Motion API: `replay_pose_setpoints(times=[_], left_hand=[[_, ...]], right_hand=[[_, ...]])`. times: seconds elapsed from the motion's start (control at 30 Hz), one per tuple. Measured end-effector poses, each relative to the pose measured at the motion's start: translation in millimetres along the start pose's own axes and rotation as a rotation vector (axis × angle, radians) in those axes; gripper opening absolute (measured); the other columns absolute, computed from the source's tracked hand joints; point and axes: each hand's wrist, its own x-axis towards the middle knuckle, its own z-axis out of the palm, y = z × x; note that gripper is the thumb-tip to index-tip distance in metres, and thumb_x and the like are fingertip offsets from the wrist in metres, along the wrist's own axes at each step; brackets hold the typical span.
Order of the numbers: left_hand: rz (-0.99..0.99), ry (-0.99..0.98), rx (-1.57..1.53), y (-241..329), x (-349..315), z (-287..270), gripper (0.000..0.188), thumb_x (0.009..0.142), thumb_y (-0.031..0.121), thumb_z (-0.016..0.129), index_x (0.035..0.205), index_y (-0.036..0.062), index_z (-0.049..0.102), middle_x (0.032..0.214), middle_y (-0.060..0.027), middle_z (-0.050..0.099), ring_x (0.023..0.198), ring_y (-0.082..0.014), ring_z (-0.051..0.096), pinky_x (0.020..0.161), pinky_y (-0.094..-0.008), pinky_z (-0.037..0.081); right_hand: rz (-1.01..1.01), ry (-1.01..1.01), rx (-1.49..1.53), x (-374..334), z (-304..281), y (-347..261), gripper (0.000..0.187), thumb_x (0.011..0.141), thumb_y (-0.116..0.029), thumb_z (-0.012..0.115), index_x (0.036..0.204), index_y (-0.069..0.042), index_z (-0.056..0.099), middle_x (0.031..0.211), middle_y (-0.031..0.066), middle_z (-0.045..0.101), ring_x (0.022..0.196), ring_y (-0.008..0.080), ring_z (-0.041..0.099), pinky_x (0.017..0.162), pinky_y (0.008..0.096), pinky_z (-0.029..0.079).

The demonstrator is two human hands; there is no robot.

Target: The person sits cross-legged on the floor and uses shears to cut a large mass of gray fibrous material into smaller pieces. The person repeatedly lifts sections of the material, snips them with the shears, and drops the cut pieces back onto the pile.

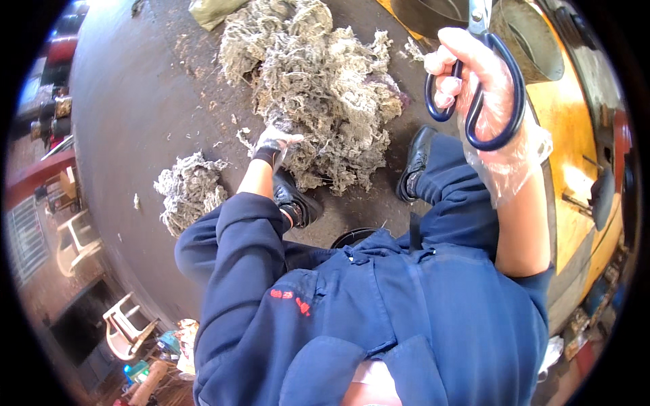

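A big heap of grey, matted fibre [332,88] lies on the floor between and beyond my feet. At its near left edge, my left hand [276,139], in a thin clear glove with a dark band at the wrist, is closed on some of the grey fibre; its fingertips are partly hidden there. My right hand [484,95], also in a clear plastic glove, is raised on the right, away from the heap. It grips a pair of scissors [511,125] by the dark blue loop handles, and the blades run out of the top of the picture.
A smaller fibre clump [191,189] lies left of my left forearm. Two round metal containers [525,40] stand at the upper right near a yellow-orange board [569,128]. A pale sack [213,10] lies at the top. White chairs [125,328] stand far left.
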Motion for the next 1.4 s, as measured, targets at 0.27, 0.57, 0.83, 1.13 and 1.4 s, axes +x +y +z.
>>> replay_pose_setpoints(times=[0.27, 0.57, 0.83, 1.13, 1.4], left_hand=[[0.146, 0.157, -0.417, -78.2, 57.3, 59.0, 0.073, 0.075, 0.021, 0.085, 0.136, 0.0006, 0.049, 0.126, -0.0150, 0.063, 0.110, -0.0265, 0.062, 0.096, -0.0364, 0.049], [0.293, -0.091, -0.565, 71.5, -58.9, -28.3, 0.056, 0.083, 0.030, 0.076, 0.129, 0.0007, 0.061, 0.129, -0.0089, 0.063, 0.121, -0.0233, 0.051, 0.105, -0.0400, 0.035], [0.061, 0.213, -0.593, 151.9, -177.5, -121.0, 0.093, 0.074, 0.061, 0.076, 0.143, 0.0051, 0.047, 0.157, -0.0150, 0.033, 0.146, -0.0337, 0.025, 0.111, -0.0541, 0.028], [0.450, -0.033, -1.330, 150.8, -203.4, -159.4, 0.047, 0.093, 0.036, 0.066, 0.129, 0.0049, 0.059, 0.122, -0.0099, 0.066, 0.104, -0.0270, 0.067, 0.087, -0.0435, 0.056], [0.205, 0.089, -0.722, 157.2, -183.0, -147.0, 0.066, 0.078, 0.058, 0.074, 0.123, 0.0118, 0.062, 0.094, -0.0049, 0.062, 0.073, -0.0201, 0.053, 0.068, -0.0298, 0.044]], right_hand=[[0.006, 0.009, -0.112, -11.2, 7.7, 4.7, 0.024, 0.093, -0.029, 0.064, 0.090, -0.006, 0.064, 0.080, 0.0031, 0.061, 0.062, 0.0067, 0.050, 0.054, 0.0243, 0.041], [-0.019, -0.029, -0.183, 1.8, 16.9, 10.3, 0.024, 0.089, -0.028, 0.072, 0.087, -0.005, 0.065, 0.070, 0.0008, 0.060, 0.054, 0.0060, 0.052, 0.049, 0.0219, 0.043], [-0.324, -0.222, -1.301, 8.3, 38.8, 14.6, 0.039, 0.087, -0.041, 0.067, 0.083, -0.003, 0.074, 0.082, 0.0168, 0.070, 0.083, 0.0324, 0.069, 0.078, 0.0383, 0.053], [0.407, -0.246, -0.155, 27.5, 65.2, 90.2, 0.062, 0.078, -0.051, 0.080, 0.118, -0.006, 0.066, 0.098, 0.0175, 0.064, 0.078, 0.0215, 0.063, 0.062, 0.0337, 0.052], [0.004, -0.110, 0.014, 97.1, 60.7, 117.2, 0.014, 0.071, -0.015, 0.082, 0.072, -0.006, 0.071, 0.064, 0.0010, 0.057, 0.061, 0.0114, 0.052, 0.058, 0.0287, 0.038]])
